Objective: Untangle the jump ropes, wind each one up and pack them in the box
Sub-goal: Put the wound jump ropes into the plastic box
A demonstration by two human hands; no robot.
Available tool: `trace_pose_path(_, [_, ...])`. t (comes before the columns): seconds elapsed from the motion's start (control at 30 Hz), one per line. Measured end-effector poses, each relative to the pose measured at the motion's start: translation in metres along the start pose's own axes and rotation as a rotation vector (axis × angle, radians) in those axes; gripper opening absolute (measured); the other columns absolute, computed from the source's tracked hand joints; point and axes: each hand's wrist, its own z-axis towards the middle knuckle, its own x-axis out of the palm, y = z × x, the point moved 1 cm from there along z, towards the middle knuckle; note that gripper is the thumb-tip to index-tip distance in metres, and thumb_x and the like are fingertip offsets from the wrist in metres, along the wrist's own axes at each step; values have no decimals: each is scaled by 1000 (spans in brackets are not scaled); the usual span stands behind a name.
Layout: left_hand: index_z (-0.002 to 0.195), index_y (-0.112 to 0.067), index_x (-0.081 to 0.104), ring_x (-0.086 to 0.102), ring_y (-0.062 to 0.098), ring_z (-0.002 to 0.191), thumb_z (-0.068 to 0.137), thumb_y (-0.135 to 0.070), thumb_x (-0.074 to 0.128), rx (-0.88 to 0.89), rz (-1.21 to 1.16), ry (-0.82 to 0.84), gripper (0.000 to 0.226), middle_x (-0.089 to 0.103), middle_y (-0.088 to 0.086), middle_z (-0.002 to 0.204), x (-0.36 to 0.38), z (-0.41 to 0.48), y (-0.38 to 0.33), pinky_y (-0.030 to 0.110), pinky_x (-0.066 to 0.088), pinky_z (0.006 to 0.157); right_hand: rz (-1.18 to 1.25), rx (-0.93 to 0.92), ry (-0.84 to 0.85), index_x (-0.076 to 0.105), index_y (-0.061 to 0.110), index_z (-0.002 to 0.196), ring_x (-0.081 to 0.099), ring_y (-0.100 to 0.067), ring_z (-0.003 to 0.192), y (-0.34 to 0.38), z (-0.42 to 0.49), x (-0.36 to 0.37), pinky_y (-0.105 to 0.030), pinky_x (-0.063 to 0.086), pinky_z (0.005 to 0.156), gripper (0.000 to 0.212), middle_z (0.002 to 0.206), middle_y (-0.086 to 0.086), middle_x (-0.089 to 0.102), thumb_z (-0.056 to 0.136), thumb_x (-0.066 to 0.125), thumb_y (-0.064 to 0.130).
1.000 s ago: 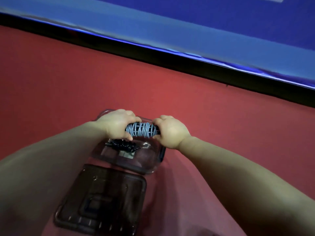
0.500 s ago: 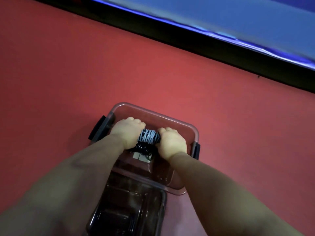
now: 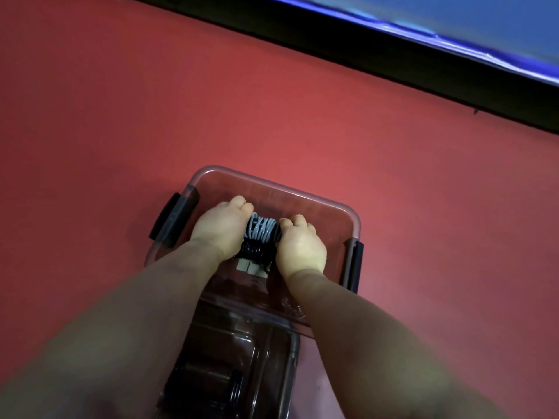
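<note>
A clear plastic box (image 3: 317,204) with dark side latches stands on the red floor. Both my hands are down inside it. My left hand (image 3: 220,229) and my right hand (image 3: 301,247) grip the two ends of a wound grey jump rope (image 3: 262,231). Right beside it, on my side, lies a wound black jump rope (image 3: 255,252) on the box bottom. Both hands hide the handles of the grey rope. A pale label (image 3: 248,267) shows on the box bottom below the black rope.
The dark translucent lid (image 3: 239,364) lies flat on the floor just in front of the box, between my forearms. Red floor (image 3: 121,116) spreads all around. A black strip and a blue mat (image 3: 453,31) run across the far top right.
My hands have carried the grey rope from above the box rim down into the box, next to the black rope. The view has tilted downward and closer.
</note>
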Motion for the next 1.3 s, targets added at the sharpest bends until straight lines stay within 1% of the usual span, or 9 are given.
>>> trace_pose_path(0.1, [104, -16, 53, 51, 24, 103, 83, -4, 57, -26, 12, -14, 25, 51, 1, 114, 0, 1, -6, 35, 44, 71, -117, -23, -25, 47, 13, 125, 45, -28, 116, -2, 1, 0, -33, 37, 74, 31, 125, -6, 51, 94, 44, 15])
trace_pose_path(0.2, [105, -15, 56, 51, 24, 98, 85, -7, 56, -38, 22, -6, 21, 48, 3, 111, 2, 4, -6, 35, 43, 71, -212, -70, -23, 46, 14, 130, 44, -27, 117, -3, 6, 0, -32, 34, 75, 35, 126, -6, 49, 96, 37, 13])
trace_pose_path(0.33, [130, -21, 52, 50, 27, 104, 91, -16, 54, -57, 28, 49, 39, 46, 5, 116, 3, 4, 0, 37, 45, 82, -283, -92, 21, 28, 13, 144, 41, -25, 119, -2, 5, 3, -32, 36, 76, 48, 133, -6, 37, 97, 34, 11])
trace_pose_path(0.47, [145, -25, 34, 44, 25, 121, 94, -30, 54, -55, 19, 98, 55, 42, 2, 136, 1, -3, -2, 38, 44, 96, -245, -61, 39, 16, 16, 148, 34, -26, 126, -1, 1, 1, -35, 37, 90, 55, 143, -7, 30, 99, 38, 26])
trace_pose_path(0.67, [152, -26, 5, 15, 20, 143, 90, -50, 53, 64, 84, 56, 82, 18, 0, 155, -13, -33, -15, 35, 23, 113, -410, -188, -46, -6, 19, 150, 7, -30, 142, -13, -27, -32, -45, 12, 112, 74, 155, -9, 10, 97, 34, 51])
trace_pose_path(0.77, [152, -27, -4, -2, 21, 147, 90, -56, 49, 79, 137, 41, 87, 2, 1, 160, -26, -53, -23, 36, 6, 118, -423, -183, -74, -13, 22, 149, -11, -31, 144, -22, -49, -49, -50, 1, 114, 80, 158, -8, -6, 94, 35, 57])
trace_pose_path(0.87, [151, -25, -10, -11, 20, 147, 92, -58, 44, 83, 162, 40, 87, -11, 0, 160, -41, -70, -35, 36, -2, 119, -421, -137, -107, -16, 25, 148, -21, -32, 142, -36, -70, -69, -52, -7, 113, 83, 157, -8, -16, 92, 33, 62])
trace_pose_path(1.0, [151, -26, -11, -15, 18, 146, 93, -57, 41, 99, 111, 1, 84, -16, -2, 159, -63, -82, -65, 35, -4, 119, -448, -112, -153, -17, 26, 147, -23, -32, 141, -66, -94, -96, -54, -8, 113, 81, 156, -7, -19, 92, 31, 62])
trace_pose_path(1.3, [153, -21, 4, -5, 20, 147, 93, -52, 44, 327, 120, -106, 78, 0, 2, 160, -78, -76, -194, 36, 3, 119, -534, 31, -186, -17, 27, 147, -19, -30, 143, -186, -150, -140, -51, -4, 115, 79, 157, -7, -17, 93, 29, 61])
